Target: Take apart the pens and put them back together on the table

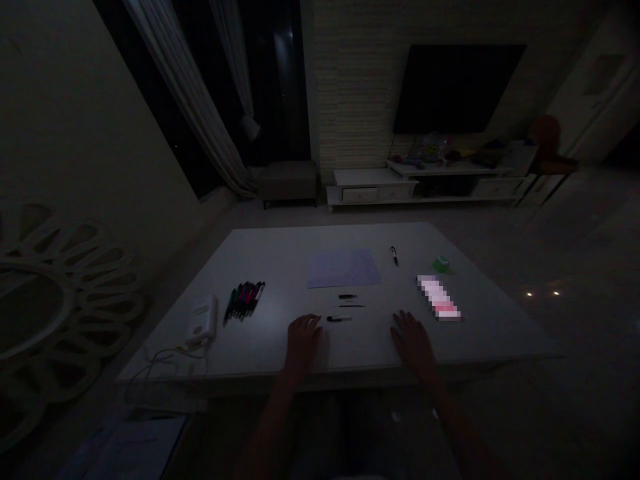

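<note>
My left hand (pixel 303 337) rests on the white table (pixel 280 350), fingers loosely bent and nothing seen in them. Just right of its fingertips lies a dark-and-clear pen part (pixel 339 319). Beyond that are a thin refill (pixel 350 306) and a short dark pen piece (pixel 347 296), with a tiny sliver between them that is too small to name. Lying flat with spread fingers, my right hand (pixel 413 340) is near a lit phone (pixel 439 297), apart from it. Farther back, a sheet of paper (pixel 343 268) and a black-and-white pen (pixel 395 256) lie on the tabletop.
A pile of pens (pixel 244 300) lies at the left, beside a white power strip or adapter (pixel 202 320) with cables trailing over the near edge. A small green round object (pixel 441 264) stands at the right. The room is dim; a TV cabinet (pixel 373 177) stands beyond.
</note>
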A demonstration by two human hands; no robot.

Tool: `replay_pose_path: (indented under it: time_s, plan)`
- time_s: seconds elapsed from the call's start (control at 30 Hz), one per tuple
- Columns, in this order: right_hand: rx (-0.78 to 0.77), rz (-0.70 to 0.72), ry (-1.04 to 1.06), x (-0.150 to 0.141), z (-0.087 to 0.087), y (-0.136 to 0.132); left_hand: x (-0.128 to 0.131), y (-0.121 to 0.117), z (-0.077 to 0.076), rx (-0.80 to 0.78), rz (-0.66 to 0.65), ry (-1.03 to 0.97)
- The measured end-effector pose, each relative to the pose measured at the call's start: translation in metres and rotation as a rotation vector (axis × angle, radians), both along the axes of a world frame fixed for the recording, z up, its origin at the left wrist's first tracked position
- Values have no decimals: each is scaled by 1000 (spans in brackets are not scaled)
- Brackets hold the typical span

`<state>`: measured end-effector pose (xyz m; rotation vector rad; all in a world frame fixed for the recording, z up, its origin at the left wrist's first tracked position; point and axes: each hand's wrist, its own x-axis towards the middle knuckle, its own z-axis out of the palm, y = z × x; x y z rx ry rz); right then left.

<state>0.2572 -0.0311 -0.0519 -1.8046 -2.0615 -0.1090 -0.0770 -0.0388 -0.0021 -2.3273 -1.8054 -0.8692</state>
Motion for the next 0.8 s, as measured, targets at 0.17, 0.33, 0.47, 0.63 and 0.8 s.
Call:
replay_pose_path:
  time_s: [0.17, 0.33, 0.47, 0.63, 0.8]
  plan:
    - [36, -4, 58, 0, 3, -1, 75, 34, 6, -93, -61, -9]
    - [69, 49, 249, -21, 16, 7, 76, 45, 1, -157, -67, -33]
    - [18, 122, 324, -62, 31, 33, 54, 43, -8, -161, -28, -199]
    - [-33, 86, 299, -95, 39, 68, 37, 44, -17, -95, -2, -396]
    - [-47, 99, 236, -99, 38, 77, 41, 41, -12, -34, -37, -356]
